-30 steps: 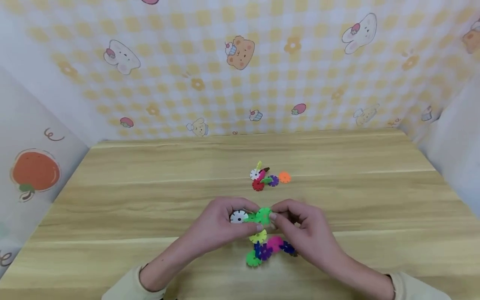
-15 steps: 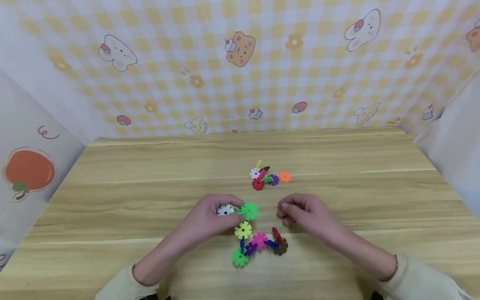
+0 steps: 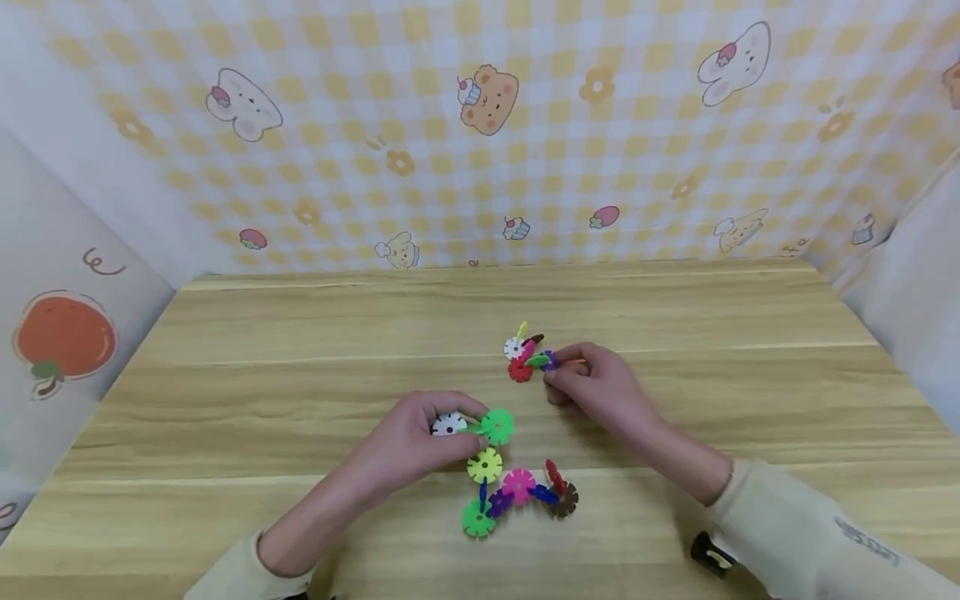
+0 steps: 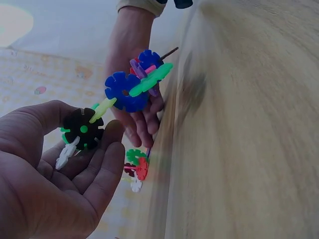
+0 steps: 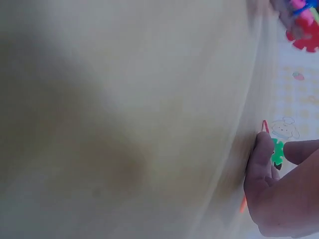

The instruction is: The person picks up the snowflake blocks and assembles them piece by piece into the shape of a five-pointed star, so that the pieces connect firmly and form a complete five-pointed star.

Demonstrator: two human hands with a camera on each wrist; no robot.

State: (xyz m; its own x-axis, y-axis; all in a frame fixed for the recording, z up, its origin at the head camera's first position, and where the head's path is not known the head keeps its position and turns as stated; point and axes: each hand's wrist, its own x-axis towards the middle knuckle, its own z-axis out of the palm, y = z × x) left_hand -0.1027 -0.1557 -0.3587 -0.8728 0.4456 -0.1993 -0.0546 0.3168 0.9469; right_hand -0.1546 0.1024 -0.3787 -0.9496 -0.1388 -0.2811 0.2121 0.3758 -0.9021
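My left hand (image 3: 416,437) pinches a chain of linked, notched plastic snowflake discs between thumb and fingers. A white disc (image 3: 448,424) sits within the grip, and a bright green disc (image 3: 498,427) shows at the fingertips. Toward me the chain runs through a yellow disc (image 3: 485,465), another green disc (image 3: 478,518), a pink disc (image 3: 518,487) and a brown disc (image 3: 566,499). In the left wrist view a dark disc (image 4: 82,128) lies inside the fingers. My right hand (image 3: 596,383) reaches to a purple disc (image 3: 550,359), thumb and forefinger apart at its edge; an orange disc (image 3: 574,361) is mostly hidden.
Beyond my right fingertips a small heap holds a red disc (image 3: 521,370), a white disc (image 3: 513,347) and several others. The wooden table (image 3: 315,333) meets a checked, cartoon-printed backdrop (image 3: 555,150) behind. A black strap piece (image 3: 711,555) shows under the right sleeve.
My right hand let go of the bright green disc at the chain, then moved away and forward to the small heap. My left hand shifted left with the chain, then stayed nearly still.
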